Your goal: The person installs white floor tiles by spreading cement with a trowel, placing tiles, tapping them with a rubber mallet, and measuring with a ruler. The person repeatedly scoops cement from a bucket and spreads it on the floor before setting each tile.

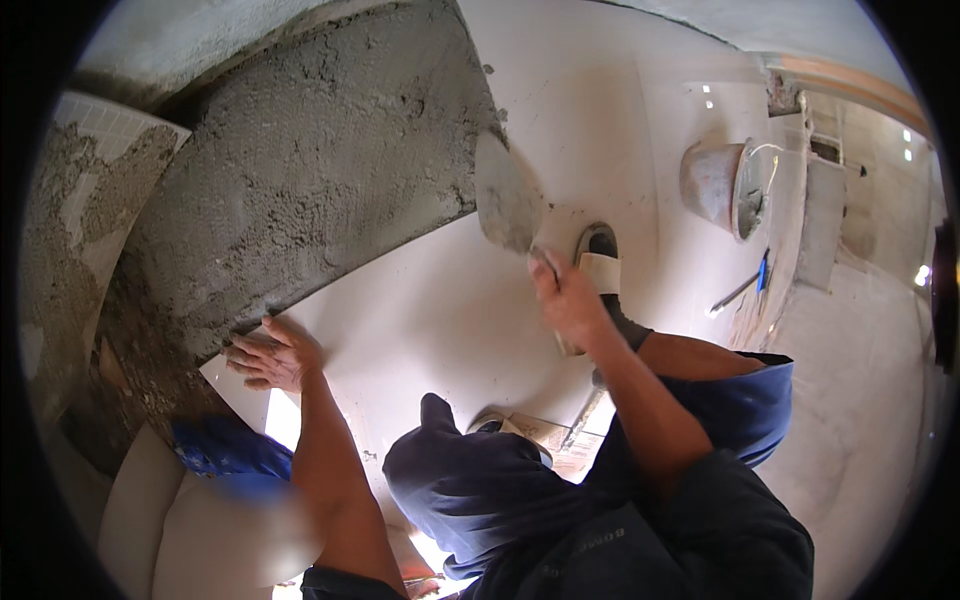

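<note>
A wide bed of wet grey mortar (320, 150) covers the floor at the upper left. My right hand (572, 303) is wrapped round the handle of a trowel (505, 195), whose mortar-smeared blade lies by the bed's right edge. Beneath my arms spreads a large pale floor tile (410, 310), its far edge meeting the mortar. At that tile's left corner my left hand (275, 357) rests with fingers spread, grey mortar on the fingertips. It holds nothing.
A mortar-backed tile (85, 200) leans at the far left. A bucket (718, 187) lies tipped toward the right, near a blue-and-dark tool (745, 284). My sandalled foot (600, 268) stands on the tiles. Blue cloth or plastic (230, 447) lies at the lower left.
</note>
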Demonstrator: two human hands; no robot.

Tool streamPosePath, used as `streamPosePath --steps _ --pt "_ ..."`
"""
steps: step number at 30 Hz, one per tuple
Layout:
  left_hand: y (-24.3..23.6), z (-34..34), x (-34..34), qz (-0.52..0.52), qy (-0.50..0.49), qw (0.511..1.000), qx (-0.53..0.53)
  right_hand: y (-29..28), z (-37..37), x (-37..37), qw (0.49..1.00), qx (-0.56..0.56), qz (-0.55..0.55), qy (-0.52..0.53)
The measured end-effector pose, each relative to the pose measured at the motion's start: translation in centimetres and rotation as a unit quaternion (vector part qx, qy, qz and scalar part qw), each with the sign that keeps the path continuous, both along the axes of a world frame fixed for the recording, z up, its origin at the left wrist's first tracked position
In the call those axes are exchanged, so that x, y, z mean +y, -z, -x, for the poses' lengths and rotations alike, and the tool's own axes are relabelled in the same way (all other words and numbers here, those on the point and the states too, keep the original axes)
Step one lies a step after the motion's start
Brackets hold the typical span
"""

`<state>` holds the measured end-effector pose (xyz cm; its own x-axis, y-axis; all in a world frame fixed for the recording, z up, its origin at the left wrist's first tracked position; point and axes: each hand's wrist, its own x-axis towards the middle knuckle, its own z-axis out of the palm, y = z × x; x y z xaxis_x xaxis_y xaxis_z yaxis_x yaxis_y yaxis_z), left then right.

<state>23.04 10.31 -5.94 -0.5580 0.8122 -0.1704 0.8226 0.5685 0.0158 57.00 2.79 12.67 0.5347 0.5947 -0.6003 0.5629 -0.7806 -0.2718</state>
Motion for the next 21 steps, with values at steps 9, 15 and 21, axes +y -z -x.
streamPosePath --steps 9,15,21 --pt "0.6 0.2 -0.2 -0.026 0.01 1.0 0.008 1.4 -2.8 -1.2 0.994 -0.04 0.058 -0.084" --pt "0.2 0.1 0.0 -0.012 0.009 1.0 -0.01 0.4 -3.1 -3.7 0.982 0.153 0.015 0.113" --pt "0.2 0.2 0.0 -0.023 0.006 1.0 -0.012 -0.5 -4.6 -2.2 0.957 0.179 -0.056 0.219"
